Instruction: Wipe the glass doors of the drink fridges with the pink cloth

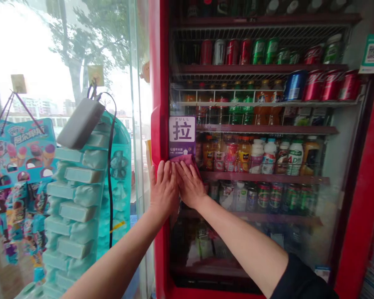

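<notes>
My left hand (pixel 163 187) lies flat with fingers stretched out against the red frame (pixel 159 83) of a drinks fridge, beside its glass door (pixel 339 166). My right hand (pixel 190 183) presses a pink-purple cloth (pixel 183 158) flat onto the glass, just below a purple "PULL" sticker (pixel 182 135). The two hands touch side by side. Most of the cloth is hidden under my right fingers.
Shelves of cans (pixel 233 51) and bottles (pixel 268 156) fill the fridge. Left of it stands a teal power-bank rental rack (pixel 84 199) with a grey device (pixel 81 123) and black cable on top, then a hanging snack display (pixel 20 166) by the shop window.
</notes>
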The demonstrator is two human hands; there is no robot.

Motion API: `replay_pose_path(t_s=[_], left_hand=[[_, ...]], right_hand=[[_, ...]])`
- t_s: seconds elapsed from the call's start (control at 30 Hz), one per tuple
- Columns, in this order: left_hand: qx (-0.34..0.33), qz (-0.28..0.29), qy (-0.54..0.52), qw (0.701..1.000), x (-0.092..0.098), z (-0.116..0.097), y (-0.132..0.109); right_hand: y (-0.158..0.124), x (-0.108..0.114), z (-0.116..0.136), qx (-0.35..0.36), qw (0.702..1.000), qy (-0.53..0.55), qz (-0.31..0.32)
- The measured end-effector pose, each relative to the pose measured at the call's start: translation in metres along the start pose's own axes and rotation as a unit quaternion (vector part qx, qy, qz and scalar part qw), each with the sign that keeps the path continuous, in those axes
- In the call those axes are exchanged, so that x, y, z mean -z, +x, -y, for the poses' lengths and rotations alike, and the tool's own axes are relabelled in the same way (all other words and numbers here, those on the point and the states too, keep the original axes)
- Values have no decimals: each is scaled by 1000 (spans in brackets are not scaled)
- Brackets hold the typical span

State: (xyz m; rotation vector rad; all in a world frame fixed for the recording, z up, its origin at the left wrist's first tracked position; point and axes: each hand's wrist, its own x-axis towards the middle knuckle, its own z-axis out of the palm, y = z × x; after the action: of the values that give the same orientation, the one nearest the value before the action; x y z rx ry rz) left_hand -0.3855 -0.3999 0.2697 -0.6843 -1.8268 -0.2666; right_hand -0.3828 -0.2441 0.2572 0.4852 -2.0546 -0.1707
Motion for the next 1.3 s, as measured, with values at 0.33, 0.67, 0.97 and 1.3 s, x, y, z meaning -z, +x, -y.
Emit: replay_pose_path(t_s=[0.33,0.67,0.97,1.3], left_hand=[[-43,-70,5,997,25,25,104],[-50,-78,-19,996,-1,-8,111],[-135,-18,-25,990,-20,-75,128],[-182,-21,-33,983,-12,-72,143]], right_hand=[[106,65,-34,-25,999,-10,-31],[80,69,-83,-8,998,-35,-60],[12,81,-135,-79,982,-121,-123],[17,91,-118,-167,968,-158,-101]])
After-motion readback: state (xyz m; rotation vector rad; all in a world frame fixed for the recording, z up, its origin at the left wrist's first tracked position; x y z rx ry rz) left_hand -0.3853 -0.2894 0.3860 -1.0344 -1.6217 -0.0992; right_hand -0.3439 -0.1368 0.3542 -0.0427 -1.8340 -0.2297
